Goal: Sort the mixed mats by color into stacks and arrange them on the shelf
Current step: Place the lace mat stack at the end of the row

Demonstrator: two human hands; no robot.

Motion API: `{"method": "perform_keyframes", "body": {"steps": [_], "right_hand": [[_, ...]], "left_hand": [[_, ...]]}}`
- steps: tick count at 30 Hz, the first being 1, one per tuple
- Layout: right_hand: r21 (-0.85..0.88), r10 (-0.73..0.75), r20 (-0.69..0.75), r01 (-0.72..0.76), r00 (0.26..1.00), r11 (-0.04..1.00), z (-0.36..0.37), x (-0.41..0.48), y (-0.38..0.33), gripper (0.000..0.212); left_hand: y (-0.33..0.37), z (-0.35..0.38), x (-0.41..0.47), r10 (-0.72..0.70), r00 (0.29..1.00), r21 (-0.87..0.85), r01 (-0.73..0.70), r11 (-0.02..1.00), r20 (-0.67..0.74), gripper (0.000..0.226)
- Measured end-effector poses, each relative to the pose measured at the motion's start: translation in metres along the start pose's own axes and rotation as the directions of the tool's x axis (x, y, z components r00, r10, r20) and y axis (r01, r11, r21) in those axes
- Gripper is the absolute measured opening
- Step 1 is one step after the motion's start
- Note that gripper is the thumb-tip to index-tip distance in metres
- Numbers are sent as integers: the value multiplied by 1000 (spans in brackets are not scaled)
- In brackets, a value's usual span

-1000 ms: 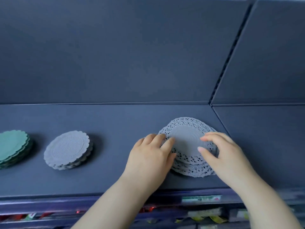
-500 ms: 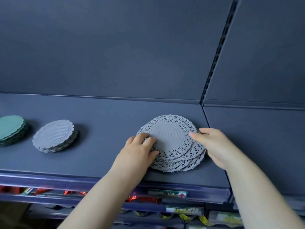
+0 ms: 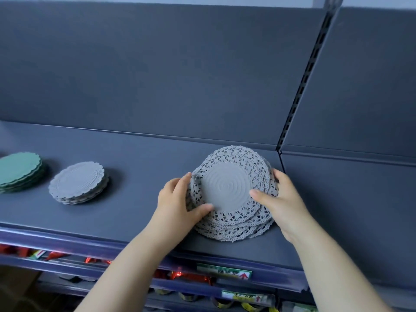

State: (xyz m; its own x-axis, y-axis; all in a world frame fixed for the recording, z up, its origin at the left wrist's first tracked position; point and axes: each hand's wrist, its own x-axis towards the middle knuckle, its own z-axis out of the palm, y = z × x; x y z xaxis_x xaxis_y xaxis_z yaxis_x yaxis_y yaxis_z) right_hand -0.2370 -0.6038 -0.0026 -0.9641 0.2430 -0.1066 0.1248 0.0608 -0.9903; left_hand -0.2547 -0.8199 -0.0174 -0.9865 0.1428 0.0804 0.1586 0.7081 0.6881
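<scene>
Grey lace mats [image 3: 234,194] are piled up between the two hands, sitting on the shelf [image 3: 139,158] near its front edge. Only the head view to go on here.

A second ago both hands were lying more or less on top of the pile; now they've slid out to its sides. The left hand [image 3: 177,203] has its fingers curled round the left rim with the thumb pressed on the top mat. The right hand [image 3: 281,199] wraps the far right rim, thumb lying on top just right of the plain middle disc. So both are holding the pile, not spread wide. The pile itself doesn't look like it's gone anywhere, and the lower mats still fan out toward the front, below the thumbs. My guess is this is squaring-up, squeezing the edges in so the mats line up. Seems like the sorting is basically done and this is tidying.

As for what's holding what, the shelf is carrying three piles. Well to the left of the left fingers there's a grey scalloped pile [image 3: 78,185], and further left again a green pile [image 3: 20,172], partly cut off by the edge of view. Each looks like one colour, and they're well apart. Below the wrists, the lower shelf [image 3: 126,264] has some red and yellow packets in it, too blurry to say more, plus a green price tag [image 3: 225,272] on the shelf front.
</scene>
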Motion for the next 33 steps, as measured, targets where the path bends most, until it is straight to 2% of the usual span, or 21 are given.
{"method": "perform_keyframes", "body": {"steps": [2, 4, 5, 7, 10, 12, 15, 18, 24, 28, 33], "right_hand": [[47, -80, 25, 78, 997, 996, 1, -4, -3, 54], [84, -163, 35, 160, 986, 984, 2, -7, -6, 54], [78, -201, 27, 198, 979, 977, 3, -8, -9, 53], [56, -278, 1, 277, 961, 959, 5, -11, -16, 53], [85, -362, -23, 362, 932, 928, 1, -12, -28, 53], [59, -368, 38, 365, 929, 929, -3, -13, -32, 53], [-55, -311, 152, 322, 938, 945, -5, -18, -27, 51], [-91, -293, 158, 309, 943, 947, -1, -22, -23, 49], [-138, -308, 176, 333, 935, 933, 1, -25, -27, 43], [-117, -323, 140, 339, 936, 933, 6, -24, -29, 42], [-91, -360, 105, 369, 927, 925, 4, -28, -27, 46]], "left_hand": [[0, -3, 3, -75, 997, -165, 74, 984, -4, 95], [5, -7, 6, -117, 993, -421, 120, 899, 33, 104], [7, -8, 7, -115, 993, -516, 109, 850, 22, 105], [12, -12, 8, -76, 994, -606, 12, 795, -80, 88], [22, -20, 10, 51, 978, -649, -174, 741, -204, 71], [25, -24, 10, 97, 974, -685, -213, 696, -204, 71], [21, -22, 6, 119, 990, -692, -137, 708, -74, 87], [12, -14, 4, 141, 990, -638, -104, 763, 8, 94], [13, -17, 4, 148, 989, -646, -106, 756, 11, 69], [24, -14, 1, 203, 978, -587, -143, 797, 39, 73], [20, -11, 1, 166, 986, -570, -153, 807, -30, 69]]}}
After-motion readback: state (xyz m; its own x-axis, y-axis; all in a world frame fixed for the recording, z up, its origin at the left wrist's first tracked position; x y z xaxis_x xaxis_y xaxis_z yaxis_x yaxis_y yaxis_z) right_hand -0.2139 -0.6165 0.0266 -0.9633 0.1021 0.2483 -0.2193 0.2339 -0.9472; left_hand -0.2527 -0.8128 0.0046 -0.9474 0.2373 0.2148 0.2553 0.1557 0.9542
